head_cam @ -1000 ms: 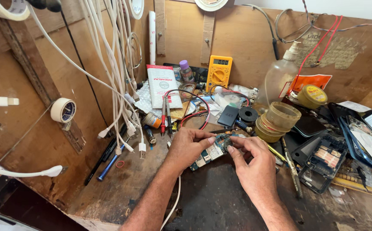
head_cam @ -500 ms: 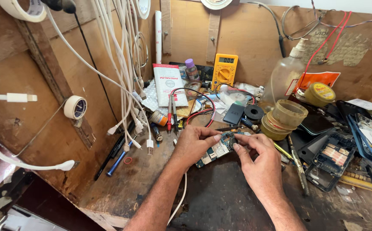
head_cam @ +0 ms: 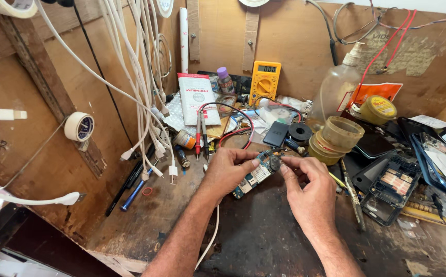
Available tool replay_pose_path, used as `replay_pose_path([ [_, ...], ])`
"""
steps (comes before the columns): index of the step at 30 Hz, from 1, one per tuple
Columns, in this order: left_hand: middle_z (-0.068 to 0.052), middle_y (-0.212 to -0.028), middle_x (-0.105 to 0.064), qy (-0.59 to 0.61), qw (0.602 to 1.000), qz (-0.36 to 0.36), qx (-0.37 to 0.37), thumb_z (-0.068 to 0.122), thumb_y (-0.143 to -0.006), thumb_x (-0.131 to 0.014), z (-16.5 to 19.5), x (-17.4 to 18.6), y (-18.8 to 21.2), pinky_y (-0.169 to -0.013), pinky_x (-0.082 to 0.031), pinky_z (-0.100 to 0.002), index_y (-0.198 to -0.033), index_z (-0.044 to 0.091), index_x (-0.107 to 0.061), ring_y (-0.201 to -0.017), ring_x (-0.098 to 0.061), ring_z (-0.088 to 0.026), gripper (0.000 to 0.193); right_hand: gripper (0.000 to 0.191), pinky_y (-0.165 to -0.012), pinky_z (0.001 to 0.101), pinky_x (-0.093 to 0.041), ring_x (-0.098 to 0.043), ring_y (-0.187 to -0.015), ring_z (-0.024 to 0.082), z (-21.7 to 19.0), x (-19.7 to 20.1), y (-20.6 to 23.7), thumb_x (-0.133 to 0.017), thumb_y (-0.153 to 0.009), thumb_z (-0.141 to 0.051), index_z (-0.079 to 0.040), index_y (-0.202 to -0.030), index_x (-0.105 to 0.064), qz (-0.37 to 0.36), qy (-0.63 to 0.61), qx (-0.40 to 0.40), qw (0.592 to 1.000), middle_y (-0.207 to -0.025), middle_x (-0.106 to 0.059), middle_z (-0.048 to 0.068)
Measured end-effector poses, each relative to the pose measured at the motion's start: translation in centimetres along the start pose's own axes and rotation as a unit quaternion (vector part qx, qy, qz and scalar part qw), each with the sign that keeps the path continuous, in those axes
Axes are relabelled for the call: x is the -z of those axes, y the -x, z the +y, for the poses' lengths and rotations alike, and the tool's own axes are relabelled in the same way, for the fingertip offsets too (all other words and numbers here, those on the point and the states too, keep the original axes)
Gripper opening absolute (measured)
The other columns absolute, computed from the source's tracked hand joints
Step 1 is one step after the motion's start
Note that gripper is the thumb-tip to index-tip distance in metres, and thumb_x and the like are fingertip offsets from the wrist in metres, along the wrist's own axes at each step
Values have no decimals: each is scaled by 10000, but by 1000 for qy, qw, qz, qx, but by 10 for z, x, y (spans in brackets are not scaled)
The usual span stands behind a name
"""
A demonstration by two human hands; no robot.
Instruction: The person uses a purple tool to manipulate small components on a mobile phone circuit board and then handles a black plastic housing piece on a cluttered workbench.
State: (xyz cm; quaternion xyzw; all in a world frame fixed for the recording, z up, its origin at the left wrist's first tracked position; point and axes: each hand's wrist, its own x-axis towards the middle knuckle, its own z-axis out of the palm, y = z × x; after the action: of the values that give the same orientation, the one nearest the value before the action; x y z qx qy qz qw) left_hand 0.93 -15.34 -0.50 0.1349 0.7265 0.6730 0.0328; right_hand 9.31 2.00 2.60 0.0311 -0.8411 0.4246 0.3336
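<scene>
Circuit board (head_cam: 256, 176) | your left hand (head_cam: 229, 172) grips its edge | your right hand (head_cam: 310, 191) pinches a small round part (head_cam: 274, 163) on it | yellow multimeter (head_cam: 265, 82) behind

Worn, rough wooden counter (head_cam: 146, 225); matt green circuit board (head_cam: 256, 177) with metal parts; glossy yellow plastic multimeter (head_cam: 265, 82); smooth white plastic cables (head_cam: 141, 77); cloudy plastic bottle (head_cam: 338, 92).

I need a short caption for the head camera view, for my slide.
Both hands, left hand and right hand, hold a small circuit board over a cluttered wooden workbench.
</scene>
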Motion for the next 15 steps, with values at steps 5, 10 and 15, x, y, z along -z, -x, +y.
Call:
replay_pose_path([
  [5,-83,-900,-797,14,1000,8,2,92,-851,-766,2,1,-1,-673,-566,-252,-1098,-43,-770,-748,-709,-88,281,140,-644,294,-518,-633,-716,150,-4,2,-1,-740,-883,-58,-52,-1019,-773,-2,7,-15,1000,-885,-699,49],
  [10,-90,-843,-785,34,999,19,24,78,-839,-761,7,0,-6,-632,-548,-255,-1067,-62,-757,-705,-698,-91,267,130,-690,332,-508,-619,-831,207,-8,1,-15,-739,-878,-77,-48,-1001,-772,12,44,85,995,-885,-693,68],
  [15,-86,-830,-785,5,1000,27,-6,73,-840,-752,7,-1,-11,-636,-544,-240,-1093,-56,-757,-702,-692,-74,284,130,-647,338,-497,-604,-793,216,-7,-5,-27,-753,-895,-118,-47,-1004,-765,7,30,69,997,-878,-691,68],
])
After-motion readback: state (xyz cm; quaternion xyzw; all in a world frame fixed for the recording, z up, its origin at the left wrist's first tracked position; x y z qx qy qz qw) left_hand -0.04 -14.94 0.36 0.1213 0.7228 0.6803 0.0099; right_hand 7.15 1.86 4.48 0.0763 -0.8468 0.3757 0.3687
